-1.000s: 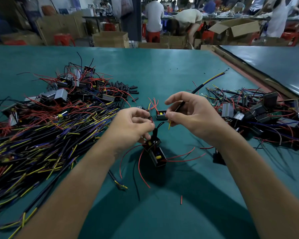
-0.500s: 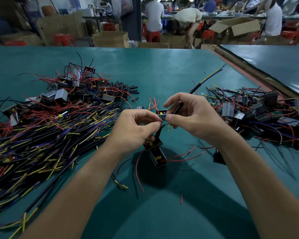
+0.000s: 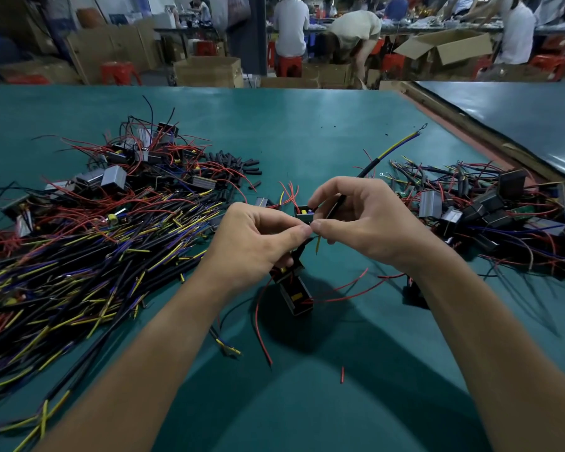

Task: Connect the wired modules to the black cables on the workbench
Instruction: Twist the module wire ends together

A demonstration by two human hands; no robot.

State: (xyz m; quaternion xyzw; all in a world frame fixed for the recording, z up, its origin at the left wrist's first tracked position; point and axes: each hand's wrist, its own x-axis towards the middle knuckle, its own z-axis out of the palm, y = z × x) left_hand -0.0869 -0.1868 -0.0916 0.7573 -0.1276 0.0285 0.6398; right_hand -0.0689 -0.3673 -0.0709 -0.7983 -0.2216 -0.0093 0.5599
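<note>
Above the green workbench, left hand and right hand pinch a black cable together.

Dim overhead light casts a broad shadow across the workbench; edges bow; the background is soft.

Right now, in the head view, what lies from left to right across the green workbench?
The pile of black cables → left hand, pinching a module wire → right hand, holding one black cable → heap of wired modules.
</note>
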